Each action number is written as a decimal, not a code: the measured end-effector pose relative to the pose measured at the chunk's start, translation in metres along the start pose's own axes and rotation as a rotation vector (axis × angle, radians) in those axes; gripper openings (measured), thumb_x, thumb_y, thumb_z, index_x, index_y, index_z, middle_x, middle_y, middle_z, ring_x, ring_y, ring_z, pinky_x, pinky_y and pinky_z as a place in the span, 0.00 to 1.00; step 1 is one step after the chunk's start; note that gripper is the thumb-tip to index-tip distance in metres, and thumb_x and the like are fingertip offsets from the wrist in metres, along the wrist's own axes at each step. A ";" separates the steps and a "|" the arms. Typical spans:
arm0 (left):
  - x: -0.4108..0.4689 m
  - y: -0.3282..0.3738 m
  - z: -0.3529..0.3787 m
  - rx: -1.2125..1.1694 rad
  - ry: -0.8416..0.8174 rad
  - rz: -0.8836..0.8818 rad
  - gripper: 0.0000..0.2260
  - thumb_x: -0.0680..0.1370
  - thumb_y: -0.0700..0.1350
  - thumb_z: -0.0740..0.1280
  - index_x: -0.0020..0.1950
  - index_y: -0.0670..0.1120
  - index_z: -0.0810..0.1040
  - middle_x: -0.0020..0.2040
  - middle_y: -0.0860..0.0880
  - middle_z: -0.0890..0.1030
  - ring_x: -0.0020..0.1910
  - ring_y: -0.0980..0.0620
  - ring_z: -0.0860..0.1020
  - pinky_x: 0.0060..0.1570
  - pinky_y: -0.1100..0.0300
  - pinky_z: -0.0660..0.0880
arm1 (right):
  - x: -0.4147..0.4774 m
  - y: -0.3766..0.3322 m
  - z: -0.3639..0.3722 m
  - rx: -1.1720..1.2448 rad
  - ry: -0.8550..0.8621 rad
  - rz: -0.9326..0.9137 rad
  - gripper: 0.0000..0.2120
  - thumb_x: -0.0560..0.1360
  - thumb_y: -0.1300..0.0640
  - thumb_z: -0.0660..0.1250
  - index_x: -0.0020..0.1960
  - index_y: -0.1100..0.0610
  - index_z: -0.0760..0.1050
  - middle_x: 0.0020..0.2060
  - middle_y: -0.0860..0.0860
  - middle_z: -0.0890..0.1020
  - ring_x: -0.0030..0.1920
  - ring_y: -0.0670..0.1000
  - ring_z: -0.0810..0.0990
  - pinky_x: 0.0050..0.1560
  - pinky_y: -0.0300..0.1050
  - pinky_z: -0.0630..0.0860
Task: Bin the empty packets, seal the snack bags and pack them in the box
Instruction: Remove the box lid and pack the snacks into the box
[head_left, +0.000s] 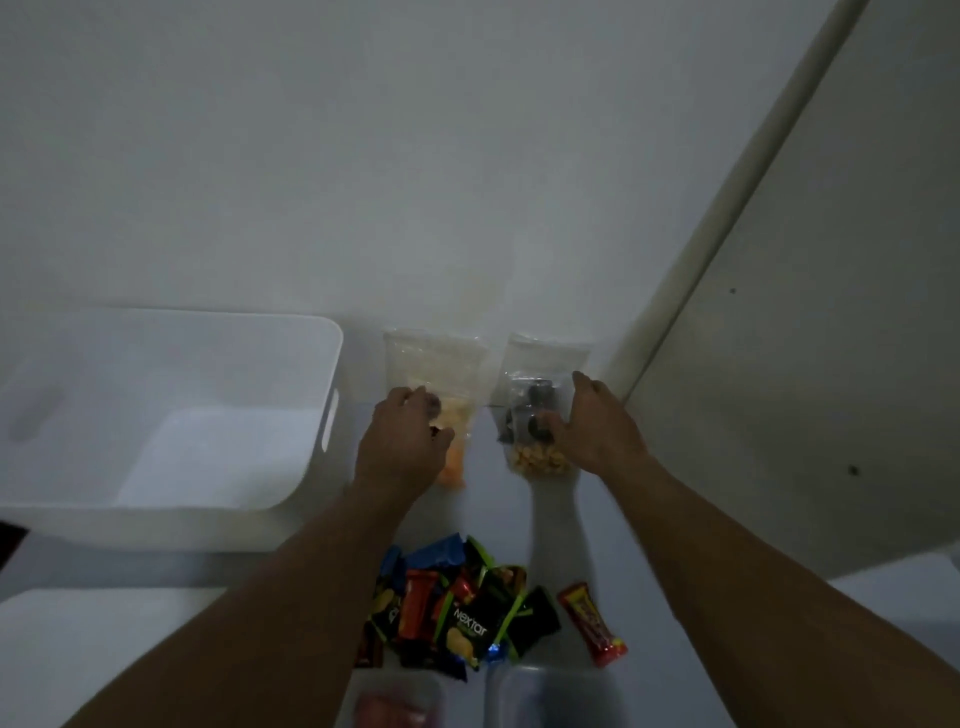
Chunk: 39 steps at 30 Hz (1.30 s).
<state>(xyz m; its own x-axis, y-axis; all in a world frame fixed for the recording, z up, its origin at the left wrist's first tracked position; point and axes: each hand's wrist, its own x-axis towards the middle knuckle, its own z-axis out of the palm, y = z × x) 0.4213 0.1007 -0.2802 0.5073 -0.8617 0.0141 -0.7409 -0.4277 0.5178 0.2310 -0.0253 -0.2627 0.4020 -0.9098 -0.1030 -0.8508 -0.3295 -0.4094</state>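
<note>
Two clear snack bags lean on a white wall. The left hand curls round the bag of orange snacks, thumb pinching its front. The right hand is spread, thumb touching the bag of dark biscuits and yellow puffs. A white box stands left; empty packets lie heaped nearer the person.
</note>
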 end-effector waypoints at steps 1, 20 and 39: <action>0.002 -0.003 0.007 0.000 0.007 -0.031 0.23 0.76 0.49 0.70 0.69 0.43 0.71 0.67 0.43 0.69 0.66 0.41 0.69 0.60 0.49 0.71 | 0.005 0.002 0.007 0.039 0.017 0.005 0.32 0.77 0.46 0.67 0.74 0.60 0.61 0.67 0.61 0.71 0.66 0.63 0.72 0.62 0.54 0.73; 0.013 -0.006 0.023 -0.333 0.175 -0.134 0.04 0.78 0.35 0.60 0.46 0.38 0.74 0.42 0.44 0.78 0.36 0.51 0.73 0.32 0.63 0.69 | 0.013 0.024 0.022 0.232 0.011 -0.121 0.24 0.78 0.64 0.61 0.71 0.47 0.73 0.55 0.56 0.77 0.55 0.56 0.78 0.51 0.40 0.72; 0.004 0.040 -0.167 -0.326 0.124 0.182 0.10 0.79 0.38 0.65 0.53 0.48 0.85 0.47 0.47 0.83 0.41 0.53 0.79 0.44 0.58 0.78 | -0.047 -0.081 -0.117 0.266 0.167 -0.301 0.23 0.79 0.64 0.61 0.69 0.44 0.73 0.43 0.49 0.81 0.36 0.46 0.80 0.45 0.40 0.77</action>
<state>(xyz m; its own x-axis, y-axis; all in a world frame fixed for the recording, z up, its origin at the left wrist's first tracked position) 0.4671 0.1252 -0.1164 0.4450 -0.8672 0.2234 -0.6547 -0.1449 0.7418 0.2410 0.0145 -0.1187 0.5399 -0.8186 0.1958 -0.5786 -0.5299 -0.6200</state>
